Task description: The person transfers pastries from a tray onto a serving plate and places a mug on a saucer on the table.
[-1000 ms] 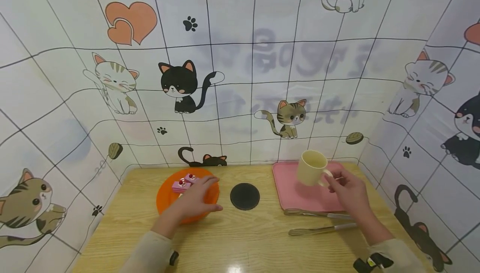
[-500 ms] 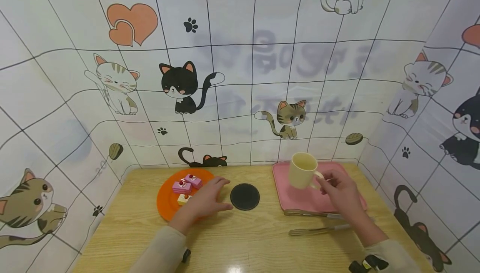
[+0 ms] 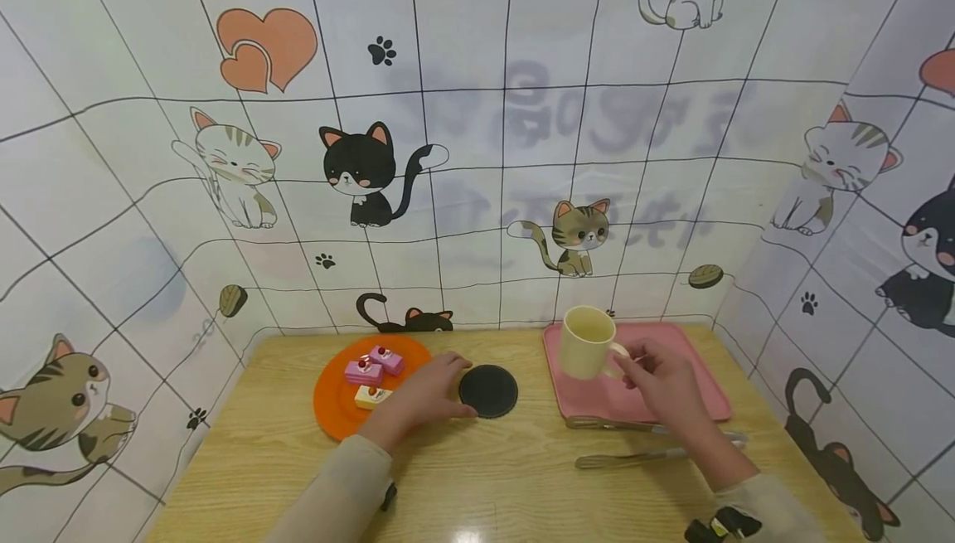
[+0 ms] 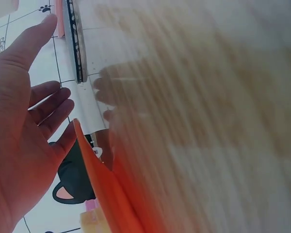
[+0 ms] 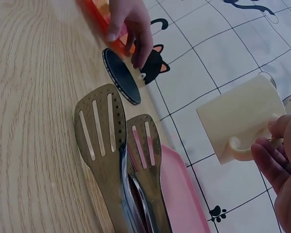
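Observation:
My right hand (image 3: 666,384) pinches the handle of a pale yellow mug (image 3: 585,348), held upright above the left part of a pink tray (image 3: 649,394). In the right wrist view the fingers meet at the handle of the mug (image 5: 242,121). My left hand (image 3: 427,394) hovers at the left edge of a round black coaster (image 3: 488,391), thumb and fingers apart with nothing between them. Its fingers are straight and spread in the left wrist view, where the coaster (image 4: 76,43) appears edge-on. Whether a fingertip touches the coaster cannot be told.
An orange plate (image 3: 332,410) with pink and yellow toy cake pieces (image 3: 363,372) lies left, partly behind my left hand. Metal tongs with slotted blades (image 5: 102,121) lie before the tray. A cat-patterned wall (image 3: 477,153) encloses the wooden table (image 3: 515,477).
The mug and my right hand have moved left over the tray. My left hand has shifted right, from over the orange plate to the coaster's edge, uncovering the yellow cake piece.

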A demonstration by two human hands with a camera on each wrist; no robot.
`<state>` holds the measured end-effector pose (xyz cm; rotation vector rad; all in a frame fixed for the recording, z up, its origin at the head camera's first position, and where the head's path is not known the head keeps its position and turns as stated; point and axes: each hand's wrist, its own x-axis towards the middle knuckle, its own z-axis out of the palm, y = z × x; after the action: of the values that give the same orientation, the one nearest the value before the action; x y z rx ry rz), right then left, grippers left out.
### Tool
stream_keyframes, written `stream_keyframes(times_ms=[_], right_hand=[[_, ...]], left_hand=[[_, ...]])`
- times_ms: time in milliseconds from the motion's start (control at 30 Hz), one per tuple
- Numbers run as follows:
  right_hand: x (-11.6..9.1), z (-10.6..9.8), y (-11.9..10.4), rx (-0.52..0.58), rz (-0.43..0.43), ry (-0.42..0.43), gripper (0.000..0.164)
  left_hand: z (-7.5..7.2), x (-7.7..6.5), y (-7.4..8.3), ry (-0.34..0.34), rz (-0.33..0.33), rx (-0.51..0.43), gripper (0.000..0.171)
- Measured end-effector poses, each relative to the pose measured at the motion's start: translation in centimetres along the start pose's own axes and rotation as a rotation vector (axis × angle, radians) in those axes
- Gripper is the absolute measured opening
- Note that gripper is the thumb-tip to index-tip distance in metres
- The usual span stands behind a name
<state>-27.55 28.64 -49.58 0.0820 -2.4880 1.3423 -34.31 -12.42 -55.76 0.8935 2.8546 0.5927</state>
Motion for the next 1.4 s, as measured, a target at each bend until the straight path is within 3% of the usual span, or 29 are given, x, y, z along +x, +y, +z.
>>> stream_keyframes(times_ms=[167, 367, 667, 1400], right_hand=[[0.0, 0.4, -0.4, 0.022, -0.003, -0.022, 0.017], [0.1, 1.0, -0.8, 0.03, -0.009, -0.047, 0.014], [0.2, 2.0, -1.4, 0.09, -0.018, -0.073, 0.015], [-0.1, 7.7, -2.3, 0.182, -0.042, -0.19, 0.011]], left_hand=[[0.4, 0.6, -0.2, -0.014, 0.008, 0.028, 0.088], [0.8, 1.0, -0.2, -0.021, 0.001, -0.016, 0.08], [0.7, 1.4, -0.2, -0.042, -0.026, -0.063, 0.081], [0.9, 1.4, -0.2, -0.031, -0.049, -0.108, 0.081]])
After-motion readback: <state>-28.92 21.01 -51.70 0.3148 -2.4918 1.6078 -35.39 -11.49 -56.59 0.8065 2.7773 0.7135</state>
